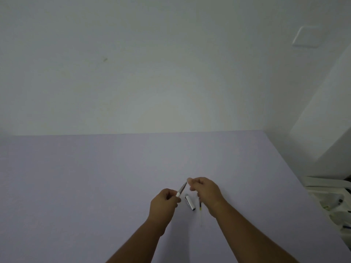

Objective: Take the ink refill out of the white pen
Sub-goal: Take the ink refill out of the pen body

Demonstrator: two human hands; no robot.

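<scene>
Above the bench [95,186], the left hand [164,205] grips the white pen [181,189] low down; the right hand [206,189] pinches its upper tip. A thin refill [200,207] lies just beside the pen cap [190,202], under the right hand.

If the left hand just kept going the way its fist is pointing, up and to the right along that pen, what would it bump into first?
Most likely the right hand, whose fingertips pinch the far end of the white pen that the left hand grips. Nothing else shows between them, though depth is hard to judge.
</scene>
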